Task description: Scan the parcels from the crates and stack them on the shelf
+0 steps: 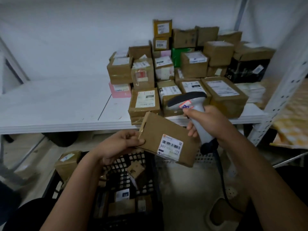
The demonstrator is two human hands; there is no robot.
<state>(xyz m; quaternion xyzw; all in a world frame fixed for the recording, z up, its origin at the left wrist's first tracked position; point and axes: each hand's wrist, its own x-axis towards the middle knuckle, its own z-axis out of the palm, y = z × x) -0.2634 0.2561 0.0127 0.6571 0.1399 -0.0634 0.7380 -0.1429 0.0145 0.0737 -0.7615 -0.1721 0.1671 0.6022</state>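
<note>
Both hands raised, left hand (121,144) gripping parcel (168,139), right hand (206,122) gripping scanner (188,100)

— Where's the camera?

— On my head, the only view. It looks forward and down over my forearms, wide-angle, so straight edges bow near the borders.

— How near is it?

— Close. My left hand (119,144) and right hand (205,123) fill the lower middle. The white shelf (58,104) runs across just beyond them, its stacked parcels (183,67) in the upper right. The dark crate (124,179) sits right beneath, at the bottom.
</note>
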